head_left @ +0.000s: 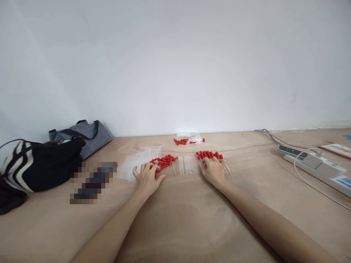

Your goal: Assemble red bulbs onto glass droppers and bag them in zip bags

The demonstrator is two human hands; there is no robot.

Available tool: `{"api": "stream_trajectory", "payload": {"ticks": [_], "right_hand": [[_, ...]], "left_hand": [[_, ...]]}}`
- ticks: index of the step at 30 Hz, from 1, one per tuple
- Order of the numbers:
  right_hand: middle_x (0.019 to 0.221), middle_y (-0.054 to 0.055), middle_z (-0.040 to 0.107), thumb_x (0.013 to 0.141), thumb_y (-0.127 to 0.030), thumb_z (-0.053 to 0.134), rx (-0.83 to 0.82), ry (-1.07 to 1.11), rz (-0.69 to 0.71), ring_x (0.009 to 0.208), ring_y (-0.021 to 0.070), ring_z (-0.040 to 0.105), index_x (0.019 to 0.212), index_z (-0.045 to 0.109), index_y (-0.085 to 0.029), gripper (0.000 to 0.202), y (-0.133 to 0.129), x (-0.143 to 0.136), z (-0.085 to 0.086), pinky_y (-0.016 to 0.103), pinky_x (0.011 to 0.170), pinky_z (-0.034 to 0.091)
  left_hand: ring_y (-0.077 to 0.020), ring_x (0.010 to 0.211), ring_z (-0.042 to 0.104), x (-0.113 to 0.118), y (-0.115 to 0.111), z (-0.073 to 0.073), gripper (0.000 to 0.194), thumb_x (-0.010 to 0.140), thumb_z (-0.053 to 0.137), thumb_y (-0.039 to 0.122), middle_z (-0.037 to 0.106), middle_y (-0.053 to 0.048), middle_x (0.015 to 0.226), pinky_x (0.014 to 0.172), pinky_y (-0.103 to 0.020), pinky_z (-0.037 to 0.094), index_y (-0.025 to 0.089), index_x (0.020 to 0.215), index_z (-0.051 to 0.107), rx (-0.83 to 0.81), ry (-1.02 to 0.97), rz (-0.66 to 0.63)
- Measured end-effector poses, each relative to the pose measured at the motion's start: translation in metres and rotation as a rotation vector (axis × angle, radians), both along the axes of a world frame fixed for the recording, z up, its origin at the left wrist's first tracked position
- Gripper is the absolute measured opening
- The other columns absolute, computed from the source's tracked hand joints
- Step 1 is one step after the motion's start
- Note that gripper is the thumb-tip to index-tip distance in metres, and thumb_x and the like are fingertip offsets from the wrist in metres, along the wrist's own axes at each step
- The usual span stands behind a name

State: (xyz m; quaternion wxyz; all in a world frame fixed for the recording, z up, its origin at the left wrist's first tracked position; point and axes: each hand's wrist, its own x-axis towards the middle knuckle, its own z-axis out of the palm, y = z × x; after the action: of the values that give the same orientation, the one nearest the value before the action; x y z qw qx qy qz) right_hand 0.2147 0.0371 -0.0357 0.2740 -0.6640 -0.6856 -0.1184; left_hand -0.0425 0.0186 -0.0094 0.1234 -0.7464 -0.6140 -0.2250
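Note:
My left hand [147, 177] is open, fingers apart and bent, at the near left edge of a loose pile of small red caps [166, 160]. Some caps lie under or beside its fingertips. My right hand [214, 168] is curled over a row of thin pale sticks with red caps [208, 154] on their far ends. Its fingers close about their shafts, and the fingertips are partly hidden. Between my hands lie many bare, translucent pale sticks [188, 166], side by side and pointing away from me.
Clear plastic bags [130, 165] lie left of the pile. Farther back, more red caps [181, 141] rest by a small clear bag [188, 135]. A striped bag [95, 137] and black cloth [55, 166] stand left; a power strip [315, 171] with cables lies right.

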Motion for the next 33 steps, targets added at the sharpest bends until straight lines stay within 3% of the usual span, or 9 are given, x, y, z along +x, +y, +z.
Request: {"api": "stream_trajectory", "payload": {"ticks": [13, 19, 24, 29, 33], "right_hand": [[0.076, 0.012, 0.064, 0.078, -0.026, 0.045, -0.006, -0.103, -0.048, 0.079, 0.0242, 0.049, 0.064, 0.065, -0.018, 0.025, 0.001, -0.011, 0.006, 0.038, 0.068, 0.023], [0.085, 0.016, 0.064, 0.078, -0.021, 0.044, -0.222, -0.129, -0.103, 0.085, 0.0280, 0.050, 0.075, 0.067, -0.015, 0.024, 0.005, -0.018, 0.016, 0.041, 0.071, 0.022], [0.083, 0.017, 0.064, 0.077, -0.017, 0.045, -0.343, -0.123, -0.116, 0.086, 0.0282, 0.050, 0.076, 0.069, -0.014, 0.024, 0.012, -0.023, 0.022, 0.043, 0.074, 0.020], [0.082, 0.015, 0.064, 0.078, -0.022, 0.046, -0.495, -0.081, -0.132, 0.090, 0.0293, 0.052, 0.078, 0.068, -0.017, 0.022, 0.027, -0.024, 0.032, 0.045, 0.077, 0.021], [0.074, 0.009, 0.063, 0.080, -0.034, 0.043, -0.611, -0.027, -0.096, 0.081, 0.0255, 0.055, 0.072, 0.065, -0.019, 0.027, 0.029, -0.012, 0.049, 0.044, 0.076, 0.027]], "left_hand": [[-0.0269, 0.094, 0.048, 0.000, 0.009, -0.002, 0.008, 0.073, 0.057, 0.027, 0.060, -0.008, 0.091, 0.090, -0.058, 0.017, 0.023, 0.078, 0.062, 0.084, 0.059, 0.064], [-0.0262, 0.094, 0.049, 0.002, 0.011, -0.003, 0.012, 0.075, 0.053, 0.019, 0.060, -0.007, 0.090, 0.091, -0.057, 0.017, 0.022, 0.068, 0.062, 0.082, 0.081, 0.021], [-0.0253, 0.094, 0.050, 0.005, 0.011, -0.003, 0.012, 0.078, 0.049, 0.018, 0.062, -0.006, 0.090, 0.091, -0.055, 0.017, 0.021, 0.073, 0.059, 0.107, 0.030, -0.019], [-0.0225, 0.091, 0.053, 0.009, 0.007, 0.001, 0.011, 0.081, 0.045, 0.017, 0.064, -0.003, 0.085, 0.092, -0.050, 0.016, 0.021, 0.078, 0.055, 0.117, -0.063, -0.128], [-0.0198, 0.086, 0.054, 0.016, -0.002, 0.002, 0.011, 0.083, 0.044, 0.018, 0.064, -0.003, 0.086, 0.085, -0.041, 0.027, 0.019, 0.084, 0.055, 0.039, -0.109, -0.323]]}}
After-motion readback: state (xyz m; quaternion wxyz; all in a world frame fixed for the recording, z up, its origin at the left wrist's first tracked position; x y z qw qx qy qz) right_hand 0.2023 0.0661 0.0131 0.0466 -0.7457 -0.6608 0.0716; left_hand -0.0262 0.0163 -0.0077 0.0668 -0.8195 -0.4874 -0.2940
